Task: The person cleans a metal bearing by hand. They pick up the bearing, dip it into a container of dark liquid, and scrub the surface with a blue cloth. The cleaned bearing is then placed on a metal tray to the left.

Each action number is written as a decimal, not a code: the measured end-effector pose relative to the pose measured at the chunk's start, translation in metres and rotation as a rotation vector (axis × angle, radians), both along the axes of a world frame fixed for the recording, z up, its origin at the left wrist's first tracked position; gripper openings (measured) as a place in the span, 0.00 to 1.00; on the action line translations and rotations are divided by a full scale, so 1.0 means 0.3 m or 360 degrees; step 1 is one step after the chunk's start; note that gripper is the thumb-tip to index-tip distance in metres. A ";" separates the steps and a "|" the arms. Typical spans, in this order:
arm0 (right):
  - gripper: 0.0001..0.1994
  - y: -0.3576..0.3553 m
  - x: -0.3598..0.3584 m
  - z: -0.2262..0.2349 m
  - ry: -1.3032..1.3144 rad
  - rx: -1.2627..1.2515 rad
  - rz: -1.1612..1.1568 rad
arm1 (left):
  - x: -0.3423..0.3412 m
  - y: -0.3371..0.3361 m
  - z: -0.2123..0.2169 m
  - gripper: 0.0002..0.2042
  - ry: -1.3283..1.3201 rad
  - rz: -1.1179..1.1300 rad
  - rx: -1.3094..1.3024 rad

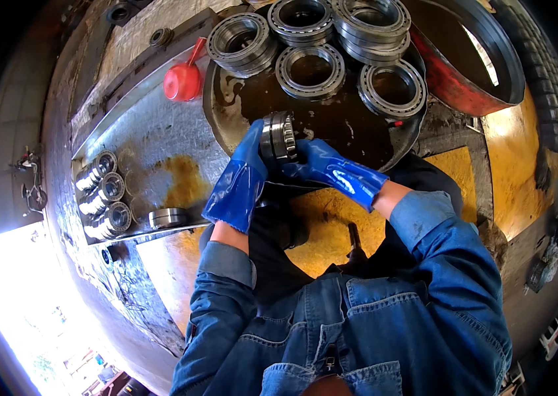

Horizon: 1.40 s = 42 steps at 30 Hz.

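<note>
Both hands wear blue rubber gloves. A steel roller bearing (278,137) stands on edge over the near rim of a wide, dark, oily pan (226,112). My left hand (244,165) grips its left side. My right hand (322,166) holds its right side from below. Several larger bearing rings (310,69) lie flat or stacked at the far side of the pan.
A red scoop (182,80) lies left of the pan. On a metal tray (153,132) to the left, several smaller bearings (107,195) stand in a row, with one bearing (167,217) lying flat near its edge. A big red-walled basin (464,86) and a tyre (546,66) sit at the right.
</note>
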State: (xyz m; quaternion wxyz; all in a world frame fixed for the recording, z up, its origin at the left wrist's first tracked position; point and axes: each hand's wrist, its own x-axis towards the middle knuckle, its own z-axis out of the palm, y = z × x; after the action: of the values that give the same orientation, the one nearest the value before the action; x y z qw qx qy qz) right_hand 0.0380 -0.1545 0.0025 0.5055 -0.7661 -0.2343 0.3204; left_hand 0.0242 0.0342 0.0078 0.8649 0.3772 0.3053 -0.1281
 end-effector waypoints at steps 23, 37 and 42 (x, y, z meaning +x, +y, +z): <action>0.23 0.061 0.052 -0.186 -0.0519 -0.0647 0.0668 | 0.035 -0.028 0.043 0.42 -0.0014 -0.0855 0.2166; 0.21 0.087 0.115 -0.184 0.0051 -0.0165 0.0440 | 0.039 -0.037 0.083 0.41 0.0079 -0.0864 0.2181; 0.21 0.087 0.099 -0.191 0.0430 0.0289 0.0123 | 0.057 -0.056 0.088 0.44 0.0174 -0.0888 0.2148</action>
State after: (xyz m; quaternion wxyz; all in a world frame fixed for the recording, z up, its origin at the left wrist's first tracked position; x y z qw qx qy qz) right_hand 0.0676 -0.1284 -0.0548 0.5867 -0.6578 -0.2214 0.4172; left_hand 0.0414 0.0173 0.0341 0.3629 0.8848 0.2530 -0.1464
